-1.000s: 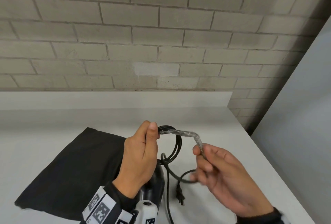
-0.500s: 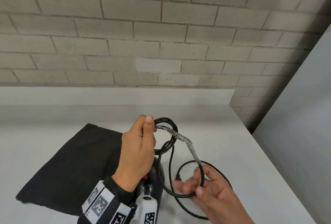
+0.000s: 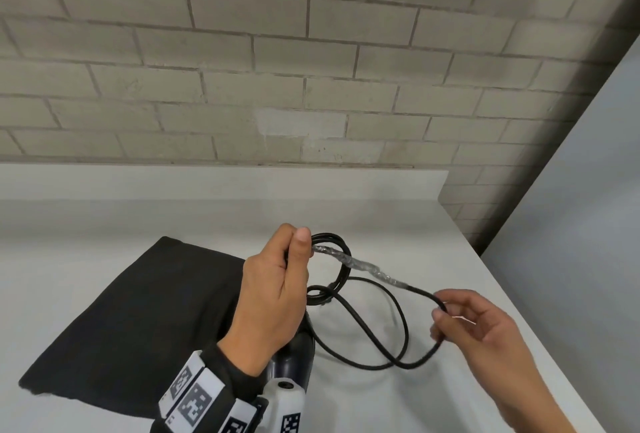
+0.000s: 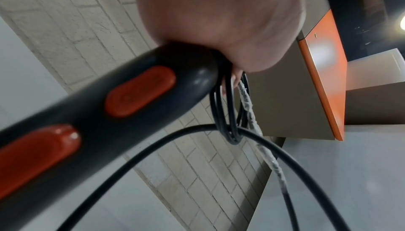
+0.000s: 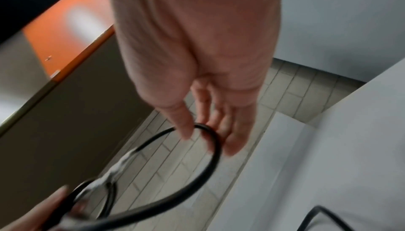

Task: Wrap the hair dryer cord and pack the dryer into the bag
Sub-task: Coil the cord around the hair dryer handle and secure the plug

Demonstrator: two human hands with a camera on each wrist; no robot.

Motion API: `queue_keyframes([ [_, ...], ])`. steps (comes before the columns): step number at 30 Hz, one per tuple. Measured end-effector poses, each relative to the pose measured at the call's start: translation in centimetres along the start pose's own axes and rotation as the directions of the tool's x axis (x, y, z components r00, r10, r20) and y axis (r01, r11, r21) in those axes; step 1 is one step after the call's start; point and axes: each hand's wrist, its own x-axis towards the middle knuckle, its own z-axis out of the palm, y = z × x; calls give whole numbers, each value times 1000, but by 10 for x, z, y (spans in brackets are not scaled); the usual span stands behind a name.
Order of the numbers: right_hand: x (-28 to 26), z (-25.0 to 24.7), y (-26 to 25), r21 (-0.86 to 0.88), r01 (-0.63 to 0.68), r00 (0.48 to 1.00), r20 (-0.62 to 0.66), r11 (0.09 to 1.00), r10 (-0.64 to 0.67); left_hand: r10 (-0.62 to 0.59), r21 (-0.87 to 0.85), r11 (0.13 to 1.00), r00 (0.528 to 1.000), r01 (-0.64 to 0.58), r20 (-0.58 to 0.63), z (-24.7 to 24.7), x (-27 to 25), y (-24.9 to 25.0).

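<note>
The black hair dryer [image 3: 294, 354] hangs nozzle-down under my left hand [image 3: 294, 252], its handle [image 4: 109, 113] showing two red buttons. My left hand grips the handle end together with several small loops of the black cord [image 3: 341, 259]. A stretch of the cord wrapped in clear tape [image 3: 367, 268] runs right toward my right hand [image 3: 445, 316]. My right hand holds the cord [image 5: 211, 141] between thumb and fingers, out to the right of the dryer. A wide loop of cord [image 3: 381, 360] sags between the hands. The plug is not visible.
The flat black bag [image 3: 138, 311] lies on the white table [image 3: 398, 224] just left of the dryer. A brick wall [image 3: 311, 68] stands behind, and the table's right edge [image 3: 519, 294] runs close past my right hand. An orange-edged panel [image 4: 320, 71] shows in the wrist views.
My right hand moved from beside the left hand, down and then out to the right, sliding along the cord and widening the loop. The left hand kept its grip and rose slightly.
</note>
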Motion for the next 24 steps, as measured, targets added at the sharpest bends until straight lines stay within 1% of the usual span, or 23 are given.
queue_keyframes([
  [2,-4,16,7,-132,45,986,-154,990,-65,5,22,1000,1000,-5,-3,0,-1,3],
  [3,-9,27,7,-212,100,968,-207,972,-145,7,31,999,1000,-7,1,0,-2,4],
  [4,-14,39,6,-279,190,935,-241,941,-260,7,33,999,1000,-7,6,0,-2,5],
  [5,-20,51,2,-326,311,887,-239,893,-396,7,30,1000,1000,-7,12,1,-3,5],
  [6,-26,64,-4,-347,441,828,-198,828,-524,7,28,1000,1000,-8,18,2,-3,5],
  [7,-32,76,-9,-340,546,780,-128,766,-613,10,29,1000,1000,-11,25,3,-3,5],
  [8,-36,88,-12,-323,600,760,-55,732,-647,16,31,999,999,-16,31,3,-3,5],
  [9,-38,98,-14,-308,596,781,11,741,-624,21,32,999,999,-22,39,3,-3,5],
  [11,-38,112,-14,-336,459,887,111,823,-449,19,29,999,998,-21,54,4,-3,4],
  [12,-38,117,-12,-385,408,912,143,828,-384,16,28,999,998,-18,57,4,-4,4],
  [13,-37,121,-11,-403,396,918,170,825,-357,17,27,999,998,-18,58,5,-4,4],
  [14,-36,123,-12,-381,395,918,188,836,-348,21,32,999,998,-22,58,5,-4,4],
  [16,-34,123,-16,-241,382,917,215,892,-335,34,50,998,998,-36,51,4,-3,4],
  [18,-34,114,-15,-160,382,901,283,910,-328,30,53,998,999,-32,25,1,-2,3],
  [20,-32,96,-10,-184,399,875,369,898,-313,3,38,999,1000,-2,-20,-3,0,1],
  [21,-31,83,-9,-210,398,860,424,893,-284,-14,17,1000,999,14,-39,-4,1,1],
  [23,-28,53,0,-333,416,821,538,846,-192,-39,-40,999,998,37,-54,-6,1,0],
  [24,-25,37,5,-417,414,808,577,809,-116,-50,-61,997,997,47,-53,-7,2,0],
])
